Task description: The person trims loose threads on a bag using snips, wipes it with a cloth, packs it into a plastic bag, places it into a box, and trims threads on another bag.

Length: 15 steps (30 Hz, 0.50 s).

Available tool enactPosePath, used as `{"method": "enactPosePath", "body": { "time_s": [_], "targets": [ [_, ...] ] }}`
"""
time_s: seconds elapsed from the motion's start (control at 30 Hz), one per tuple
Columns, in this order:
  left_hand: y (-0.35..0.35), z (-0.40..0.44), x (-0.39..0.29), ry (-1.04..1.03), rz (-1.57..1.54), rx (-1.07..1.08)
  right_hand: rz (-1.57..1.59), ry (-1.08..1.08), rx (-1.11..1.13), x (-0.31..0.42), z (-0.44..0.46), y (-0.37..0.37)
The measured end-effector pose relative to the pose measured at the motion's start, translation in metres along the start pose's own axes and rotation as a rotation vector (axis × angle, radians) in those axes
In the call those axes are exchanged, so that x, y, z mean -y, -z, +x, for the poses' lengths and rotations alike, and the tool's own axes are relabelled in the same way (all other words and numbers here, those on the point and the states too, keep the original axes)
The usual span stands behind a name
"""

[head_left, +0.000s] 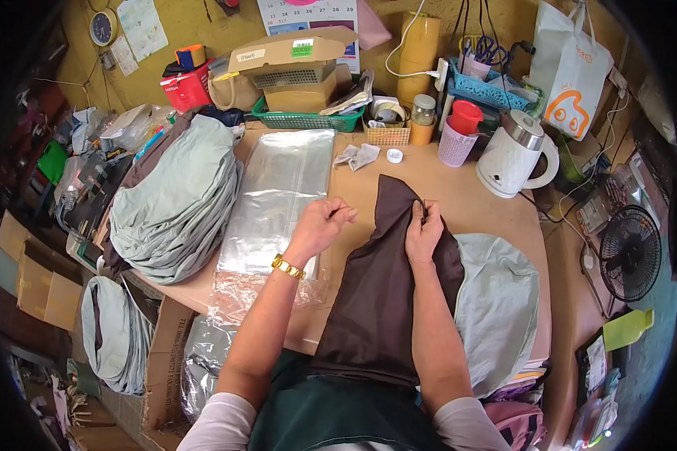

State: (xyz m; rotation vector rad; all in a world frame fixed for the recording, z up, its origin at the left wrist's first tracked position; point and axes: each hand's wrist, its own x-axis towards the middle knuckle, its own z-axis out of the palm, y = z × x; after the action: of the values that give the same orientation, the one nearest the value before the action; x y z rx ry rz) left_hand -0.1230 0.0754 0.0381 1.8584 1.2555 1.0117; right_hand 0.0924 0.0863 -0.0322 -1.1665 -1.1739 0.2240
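Observation:
A dark brown cloth piece reaches from my lap up over the table. My right hand is closed on its upper right edge, thumb on top. My left hand, below a gold watch, is raised apart from the cloth with its fingers curled in a pinch; whatever it may hold is hidden. Beneath and beside it lie clear plastic bags in a flat stack. To the right of the brown cloth is a pale grey-green cloth.
A tall pile of grey-green cloth occupies the table's left side. Along the back stand a green basket, a jar, a pink cup and a white kettle. A black fan is at the right.

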Motion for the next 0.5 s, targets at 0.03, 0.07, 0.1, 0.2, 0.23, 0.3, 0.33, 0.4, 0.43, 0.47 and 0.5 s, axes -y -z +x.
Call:
{"method": "enactPosePath", "body": {
  "time_s": [0.03,0.07,0.1,0.2,0.23,0.3,0.33,0.4,0.43,0.47,0.5],
  "targets": [
    [0.005,-0.002,0.003,0.000,0.001,-0.001,-0.012,0.003,0.003,0.001,0.000,0.000],
    [0.009,-0.005,0.007,-0.001,-0.106,-0.069,-0.026,0.006,0.006,0.001,-0.001,0.000],
    [0.014,-0.006,0.012,-0.002,-0.213,-0.135,-0.026,0.005,0.004,0.002,-0.001,0.000],
    [0.042,-0.010,0.037,0.146,-0.676,-0.092,-0.006,-0.001,-0.013,0.003,-0.001,0.002],
    [0.041,-0.010,0.037,0.146,-0.677,-0.092,-0.012,-0.012,-0.011,0.004,-0.001,0.002],
    [0.034,-0.011,0.036,0.195,-1.052,-0.368,-0.013,-0.021,-0.006,0.005,-0.001,0.001],
    [0.030,-0.011,0.029,0.194,-1.050,-0.372,-0.028,0.006,0.001,0.005,-0.002,0.001],
    [0.015,-0.008,0.010,0.285,-0.824,-0.356,-0.040,0.034,0.011,0.008,-0.003,-0.002],
    [0.001,-0.007,0.005,0.231,-0.732,-0.316,-0.040,0.067,0.020,0.012,-0.003,-0.002],
    [-0.011,-0.007,0.001,0.179,-0.641,-0.275,-0.041,0.099,0.029,0.015,-0.004,-0.003],
    [-0.018,-0.005,-0.001,0.182,-0.641,-0.278,-0.040,0.098,0.033,0.017,-0.005,-0.003]
  ]
}}
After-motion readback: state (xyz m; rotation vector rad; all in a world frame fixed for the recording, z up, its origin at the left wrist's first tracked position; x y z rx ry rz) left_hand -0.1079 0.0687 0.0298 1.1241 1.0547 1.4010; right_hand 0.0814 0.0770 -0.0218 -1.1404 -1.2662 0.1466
